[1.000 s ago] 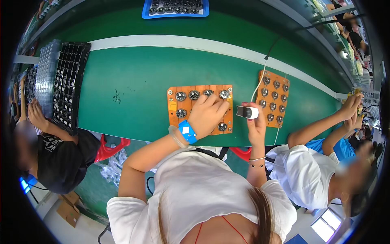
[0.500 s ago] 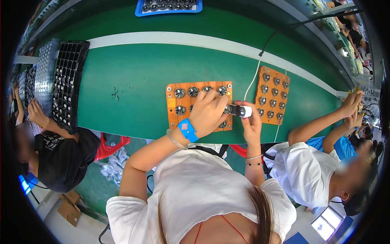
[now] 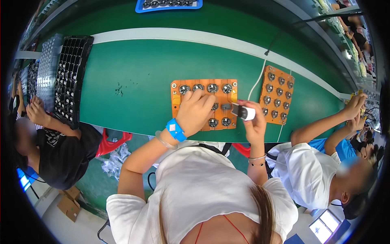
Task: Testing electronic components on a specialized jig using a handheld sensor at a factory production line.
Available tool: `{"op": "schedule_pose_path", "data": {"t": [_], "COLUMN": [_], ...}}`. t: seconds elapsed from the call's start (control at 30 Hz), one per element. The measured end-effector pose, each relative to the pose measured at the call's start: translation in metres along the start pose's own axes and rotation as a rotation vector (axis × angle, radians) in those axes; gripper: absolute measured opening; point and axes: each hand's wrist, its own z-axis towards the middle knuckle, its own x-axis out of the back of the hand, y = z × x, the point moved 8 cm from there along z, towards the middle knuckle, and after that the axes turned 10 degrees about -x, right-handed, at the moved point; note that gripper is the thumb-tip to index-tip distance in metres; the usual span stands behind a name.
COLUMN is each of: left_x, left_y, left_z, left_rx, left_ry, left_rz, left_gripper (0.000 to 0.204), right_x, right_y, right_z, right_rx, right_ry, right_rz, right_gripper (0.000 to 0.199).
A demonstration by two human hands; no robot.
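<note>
My left hand (image 3: 194,112) rests over an orange fixture board (image 3: 176,99), with its fingers bent down and their tips hidden. Whatever they pinch, if anything, is out of sight. Several round black parts (image 3: 212,88) sit in rows on the board. A small grey block (image 3: 226,106) shows at the right end of the middle row. In my right hand (image 3: 256,124) is a handheld device with a white body and a dark head (image 3: 245,112), held just above the board's right edge. A white cable (image 3: 256,86) runs down towards that hand.
A second orange board (image 3: 277,94) with round parts lies to the right. Small dark bits (image 3: 119,89) are scattered left. Black and clear trays (image 3: 73,77) stand at the far left, and a blue tray (image 3: 168,8) at the back. People sit on both sides.
My left hand has shifted left along the board, away from the device. The device has lifted off the right end of the middle row and tilted. The whole view has shifted slightly.
</note>
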Motion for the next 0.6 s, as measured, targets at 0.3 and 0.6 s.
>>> {"op": "schedule_pose_path", "data": {"t": [0.3, 0.6], "left_x": [0.016, 0.006], "left_y": [-0.001, -0.01], "left_z": [-0.007, -0.029], "left_rx": [0.078, 0.062], "left_ry": [0.111, 0.045], "left_rz": [-0.183, -0.136], "left_gripper": [0.037, 0.036], "right_x": [-0.034, -0.025], "right_y": [-0.004, 0.007], "right_z": [0.002, 0.001], "right_rx": [-0.005, -0.05], "right_ry": [-0.078, -0.012], "right_rz": [-0.114, 0.096], "right_gripper": [0.033, 0.039]}}
